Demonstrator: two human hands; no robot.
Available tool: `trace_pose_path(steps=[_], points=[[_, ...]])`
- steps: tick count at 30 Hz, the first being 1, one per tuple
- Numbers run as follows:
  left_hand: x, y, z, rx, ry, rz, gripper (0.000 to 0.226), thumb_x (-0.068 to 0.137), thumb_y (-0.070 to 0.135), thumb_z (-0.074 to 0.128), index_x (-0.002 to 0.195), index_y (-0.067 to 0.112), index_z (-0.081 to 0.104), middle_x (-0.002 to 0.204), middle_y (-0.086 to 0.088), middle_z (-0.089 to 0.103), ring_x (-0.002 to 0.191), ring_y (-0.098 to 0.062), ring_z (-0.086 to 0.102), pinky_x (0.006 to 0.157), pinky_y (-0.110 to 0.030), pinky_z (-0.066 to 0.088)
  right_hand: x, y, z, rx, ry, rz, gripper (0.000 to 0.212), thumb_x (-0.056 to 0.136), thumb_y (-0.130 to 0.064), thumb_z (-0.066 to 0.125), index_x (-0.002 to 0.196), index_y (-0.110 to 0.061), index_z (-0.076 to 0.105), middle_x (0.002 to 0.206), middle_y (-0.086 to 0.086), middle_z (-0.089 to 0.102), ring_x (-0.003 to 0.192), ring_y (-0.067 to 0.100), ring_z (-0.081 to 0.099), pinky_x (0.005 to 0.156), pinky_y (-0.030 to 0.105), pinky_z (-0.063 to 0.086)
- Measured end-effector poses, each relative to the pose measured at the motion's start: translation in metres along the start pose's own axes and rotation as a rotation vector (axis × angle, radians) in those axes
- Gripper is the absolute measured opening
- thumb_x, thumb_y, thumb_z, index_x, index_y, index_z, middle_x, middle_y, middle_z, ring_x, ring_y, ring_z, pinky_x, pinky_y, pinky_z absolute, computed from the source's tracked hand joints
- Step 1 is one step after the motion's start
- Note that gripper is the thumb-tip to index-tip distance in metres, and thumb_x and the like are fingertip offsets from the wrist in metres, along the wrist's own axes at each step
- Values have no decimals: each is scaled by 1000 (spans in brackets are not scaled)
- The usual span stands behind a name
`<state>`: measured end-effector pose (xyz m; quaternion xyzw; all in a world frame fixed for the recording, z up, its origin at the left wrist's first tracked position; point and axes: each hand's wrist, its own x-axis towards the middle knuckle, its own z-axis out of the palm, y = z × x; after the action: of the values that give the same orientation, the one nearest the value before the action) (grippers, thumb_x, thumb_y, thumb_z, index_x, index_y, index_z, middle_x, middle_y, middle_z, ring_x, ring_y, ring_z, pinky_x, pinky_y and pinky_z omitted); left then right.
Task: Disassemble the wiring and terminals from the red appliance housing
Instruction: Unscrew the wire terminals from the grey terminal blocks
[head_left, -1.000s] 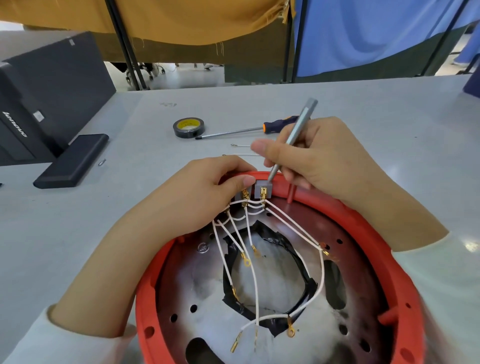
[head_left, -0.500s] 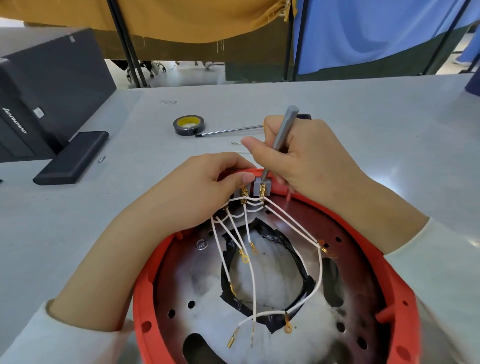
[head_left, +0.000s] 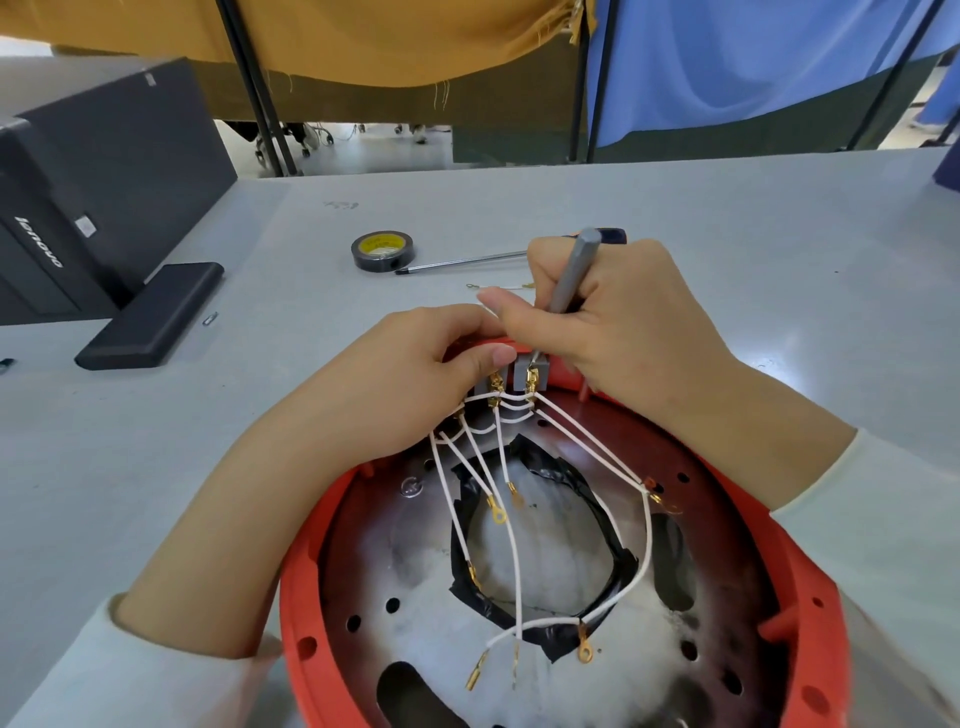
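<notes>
— Where's the red housing (head_left: 306, 597)?

— Right at the near edge of the grey surface (head_left: 779, 249), open side up, round, with holes in its floor and black tape around the middle opening.

— And the hands?

— The left hand (head_left: 410, 384) is curled over the far rim, thumb pressing beside the grey terminal block (head_left: 519, 376). The right hand (head_left: 618, 332) is wrapped around a slim grey tool (head_left: 574, 270), held nearly upright, its tip down at the block's right-hand brass connector.

— The wiring's attached?

— At the block, yes. White wires (head_left: 511, 551) fan from it down across the housing, and several end in loose brass terminals (head_left: 584, 649), ring and spade types, lying over the tape and the white patches.

— Anything else out there?

— A roll of black tape (head_left: 383, 251) beyond the hands, with a long screwdriver (head_left: 462, 261) lying just beside it, its handle mostly hidden behind the right hand. A black computer case (head_left: 104, 171) to the left, a flat black slab (head_left: 150, 314) in front of it.
</notes>
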<state>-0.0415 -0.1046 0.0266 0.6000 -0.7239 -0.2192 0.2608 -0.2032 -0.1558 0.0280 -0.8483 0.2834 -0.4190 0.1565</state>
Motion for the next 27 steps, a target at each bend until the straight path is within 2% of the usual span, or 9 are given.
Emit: trace_pose_path(steps=[4,6,11,14,18,21,23,25,27], points=[[0,0,0,4,-11,-10,23,95,37,49,113,36,64,84,19,67,75,8,57,68,-9,41,1,2,0,88,43,92,49,86,-32,67,55,-20,32,48,-6,36,48,8,38,51,15,30],[0,0,0,2,-11,-10,21,95,36,49,111,35,64,71,26,64,65,11,55,61,-7,38,2,0,0,91,39,106,50,86,-34,68,54,-19,32,48,-6,37,47,7,37,51,16,30],[0,1,0,-3,-8,-1,21,96,33,50,112,32,64,51,27,54,48,13,48,52,-5,34,2,-2,-1,126,25,141,53,86,-35,68,53,-14,31,46,-1,36,44,10,34,51,24,31],[0,1,0,-12,-2,-5,22,95,35,50,112,33,65,57,21,58,51,12,49,54,-5,35,3,-2,-1,110,30,134,52,86,-35,67,54,-11,34,47,0,35,46,10,34,50,23,31],[1,1,1,-13,-7,-10,22,96,34,50,112,31,64,52,27,54,50,12,48,53,-5,34,3,-3,-1,96,17,137,52,86,-35,67,55,-12,33,55,11,45,43,11,37,53,31,36],[0,1,0,-8,-1,-1,21,95,35,50,110,32,65,62,17,60,54,9,50,57,-6,36,4,-2,-1,46,0,115,50,87,-33,67,55,-18,31,43,5,36,47,13,40,55,29,37],[1,1,0,-10,-9,-6,21,95,36,50,111,34,64,75,15,65,64,6,54,62,-9,40,4,-1,-1,4,-7,81,49,89,-28,64,55,-21,29,44,-5,32,50,12,40,53,23,34],[1,0,0,-6,-18,-14,23,95,38,50,113,35,64,92,11,69,80,2,58,74,-13,42,4,-1,0,-22,-21,66,46,90,-22,60,56,-23,28,47,-8,30,51,12,38,52,22,31],[1,0,0,-9,-18,-17,23,94,38,50,112,35,64,96,10,69,86,0,59,79,-15,41,5,0,1,-25,-33,78,44,90,-19,57,57,-23,28,48,-7,28,51,11,37,51,23,30]])
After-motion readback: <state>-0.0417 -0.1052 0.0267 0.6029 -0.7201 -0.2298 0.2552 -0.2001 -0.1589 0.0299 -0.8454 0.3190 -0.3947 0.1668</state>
